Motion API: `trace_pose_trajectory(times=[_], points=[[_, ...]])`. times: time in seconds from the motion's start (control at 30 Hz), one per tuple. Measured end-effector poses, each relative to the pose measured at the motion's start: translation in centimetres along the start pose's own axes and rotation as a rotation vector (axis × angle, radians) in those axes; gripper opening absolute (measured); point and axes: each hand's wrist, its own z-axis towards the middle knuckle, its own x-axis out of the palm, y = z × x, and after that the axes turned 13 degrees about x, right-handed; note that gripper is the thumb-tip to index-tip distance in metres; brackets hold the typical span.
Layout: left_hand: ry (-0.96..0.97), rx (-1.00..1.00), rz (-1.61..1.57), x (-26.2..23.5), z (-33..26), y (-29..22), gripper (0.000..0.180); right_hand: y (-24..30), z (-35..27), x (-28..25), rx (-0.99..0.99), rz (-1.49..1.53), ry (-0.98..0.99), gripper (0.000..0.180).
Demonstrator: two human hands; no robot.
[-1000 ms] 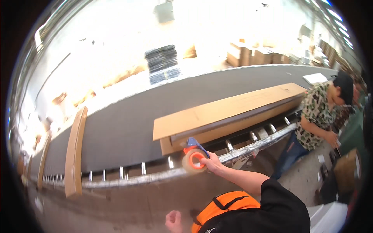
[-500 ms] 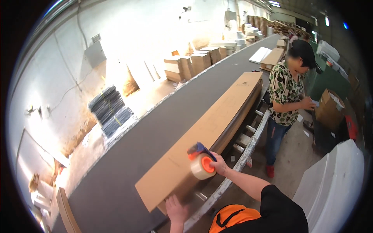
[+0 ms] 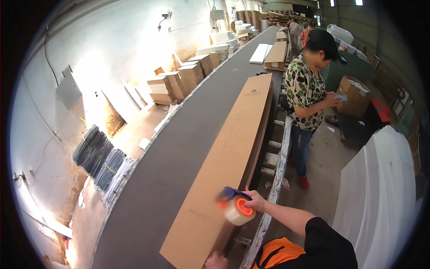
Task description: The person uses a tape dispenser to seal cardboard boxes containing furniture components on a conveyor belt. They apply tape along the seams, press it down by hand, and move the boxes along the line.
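A long brown cardboard box [image 3: 224, 166] lies along the grey conveyor belt, its near end toward me. My right hand [image 3: 256, 201] is closed round a tape dispenser [image 3: 231, 193] with a blue frame and a wide roll of clear tape [image 3: 240, 211] on an orange hub. It is held just over the box's right edge, and its front end is blurred. Down at the box's near right corner, my left hand [image 3: 217, 261] is closed on the edge, partly cut off by the lower rim of the picture.
Beyond the belt's right rail [image 3: 278, 166] stands a co-worker [image 3: 306, 89] holding something small and pale. White sheets [image 3: 374, 197] are stacked at the right. More cardboard [image 3: 276, 54] and a white panel [image 3: 260, 53] lie farther up the belt [image 3: 179, 148]. Box stacks [image 3: 172, 85] stand left.
The view has turned to the right. My left hand has shifted toward the lower edge along the box's near end. My right hand still holds the tape dispenser above the box's right side.
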Motion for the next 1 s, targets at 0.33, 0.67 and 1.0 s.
trace_pose_trajectory(times=[0.33,0.67,1.0], points=[[-0.145,0.129,0.014,-4.2,-9.3,5.9,0.02,-2.7,-6.5,9.1,0.102,0.333,0.034,0.012],[0.146,-0.363,0.292,-7.6,-35.8,26.5,0.03,-8.6,-20.1,28.1,0.07,-0.074,0.392,0.04],[0.361,-0.633,0.137,-22.1,-37.7,30.2,0.057,-8.1,-24.6,33.9,0.053,-0.028,0.703,0.028]])
